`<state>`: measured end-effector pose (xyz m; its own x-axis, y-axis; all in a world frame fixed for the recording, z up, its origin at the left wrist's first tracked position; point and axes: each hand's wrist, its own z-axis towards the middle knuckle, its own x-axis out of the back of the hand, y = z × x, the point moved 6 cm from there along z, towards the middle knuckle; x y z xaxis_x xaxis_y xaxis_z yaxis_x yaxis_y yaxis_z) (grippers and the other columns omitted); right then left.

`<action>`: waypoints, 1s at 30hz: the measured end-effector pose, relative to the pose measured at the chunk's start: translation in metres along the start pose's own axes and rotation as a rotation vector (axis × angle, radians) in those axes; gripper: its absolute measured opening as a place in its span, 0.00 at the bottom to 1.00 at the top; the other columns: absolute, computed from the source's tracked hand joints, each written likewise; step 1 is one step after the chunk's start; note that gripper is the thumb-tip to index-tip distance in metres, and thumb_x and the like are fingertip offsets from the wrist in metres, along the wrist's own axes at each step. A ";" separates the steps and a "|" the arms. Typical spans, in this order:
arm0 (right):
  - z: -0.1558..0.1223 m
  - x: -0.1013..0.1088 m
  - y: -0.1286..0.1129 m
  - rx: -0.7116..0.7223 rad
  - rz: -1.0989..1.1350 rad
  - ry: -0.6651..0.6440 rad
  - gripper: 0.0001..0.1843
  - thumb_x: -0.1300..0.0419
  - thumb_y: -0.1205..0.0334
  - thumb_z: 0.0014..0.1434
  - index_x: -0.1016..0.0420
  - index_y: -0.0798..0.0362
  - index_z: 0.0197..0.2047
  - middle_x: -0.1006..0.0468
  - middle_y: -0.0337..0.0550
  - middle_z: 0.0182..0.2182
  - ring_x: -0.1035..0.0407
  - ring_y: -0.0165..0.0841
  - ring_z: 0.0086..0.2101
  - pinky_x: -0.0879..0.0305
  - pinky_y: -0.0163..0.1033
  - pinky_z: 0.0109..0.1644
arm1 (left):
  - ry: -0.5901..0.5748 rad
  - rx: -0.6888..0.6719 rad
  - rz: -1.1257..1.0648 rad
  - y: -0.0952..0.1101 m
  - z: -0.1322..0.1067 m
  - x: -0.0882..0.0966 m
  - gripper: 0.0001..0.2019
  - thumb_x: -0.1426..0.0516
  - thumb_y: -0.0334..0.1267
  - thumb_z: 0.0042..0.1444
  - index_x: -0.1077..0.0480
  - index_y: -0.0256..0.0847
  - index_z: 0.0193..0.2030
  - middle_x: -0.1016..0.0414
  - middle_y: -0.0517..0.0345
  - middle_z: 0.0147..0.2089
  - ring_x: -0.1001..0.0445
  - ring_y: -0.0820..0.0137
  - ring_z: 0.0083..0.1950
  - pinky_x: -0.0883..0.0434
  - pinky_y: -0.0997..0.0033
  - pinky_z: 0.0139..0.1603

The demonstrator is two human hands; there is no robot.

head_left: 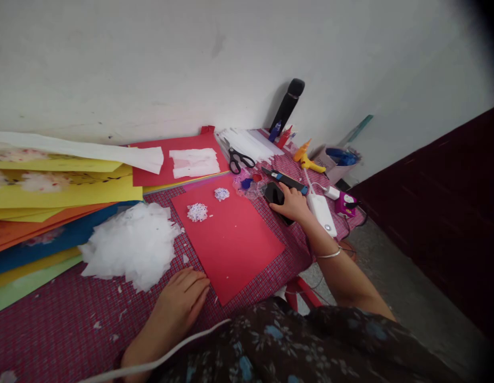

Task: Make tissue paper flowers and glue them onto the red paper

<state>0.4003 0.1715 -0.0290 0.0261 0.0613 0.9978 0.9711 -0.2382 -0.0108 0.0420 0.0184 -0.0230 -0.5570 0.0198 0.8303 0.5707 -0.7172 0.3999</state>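
- Head view, right hand: the right hand [294,204] lay over the dark phone [273,192], thumb across its face and fingers spread toward the cutter [289,180]. Whether it gripped the phone or only rested on it could not be told.
- Phone position: it lay on the checked cloth [51,330], just beyond the right edge of the red sheet [239,239], between that sheet and the white power bank [322,213].
- Left hand: the left hand [185,292] rested palm down at the sheet's near left edge, fingers loosely bent, with nothing visible in its grasp.
- Recommended handling: the phone was best taken by its long edges, with fingertips kept away from the cutter, whose blade state was unclear.
- Caution: the paint-marked plastic [253,183] near the phone's far end probably called for lifting rather than sliding.
- Stability: light pressure from the left hand suited the sheet, since the two speckled paper balls [197,212] on it looked easily displaced.
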 end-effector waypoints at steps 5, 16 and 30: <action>0.001 0.002 -0.002 0.022 -0.005 -0.002 0.46 0.40 0.39 0.55 0.47 0.47 0.72 0.31 0.61 0.56 0.34 0.58 0.55 0.38 0.58 0.55 | 0.024 -0.002 -0.015 0.000 0.002 0.000 0.11 0.50 0.30 0.66 0.26 0.40 0.42 0.20 0.54 0.40 0.22 0.66 0.43 0.22 0.59 0.49; -0.062 0.035 -0.084 0.575 0.374 -0.097 0.28 0.45 0.56 0.65 0.34 0.59 0.65 0.24 0.57 0.55 0.30 0.42 0.53 0.37 0.45 0.59 | -0.072 0.016 0.024 -0.004 0.031 0.018 0.11 0.50 0.34 0.67 0.26 0.39 0.45 0.21 0.51 0.44 0.22 0.66 0.45 0.24 0.64 0.48; -0.081 -0.021 -0.162 0.962 0.853 -0.987 0.09 0.46 0.63 0.66 0.30 0.57 0.36 0.26 0.37 0.26 0.31 0.25 0.26 0.34 0.32 0.34 | -0.414 0.253 0.374 -0.029 0.140 0.019 0.11 0.49 0.35 0.66 0.30 0.33 0.49 0.26 0.43 0.48 0.25 0.57 0.50 0.28 0.60 0.48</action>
<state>0.2235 0.1299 -0.0431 0.3724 0.8922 0.2557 0.3663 0.1119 -0.9237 0.0995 0.1374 0.0358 -0.0392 0.1039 0.9938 0.8360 -0.5414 0.0896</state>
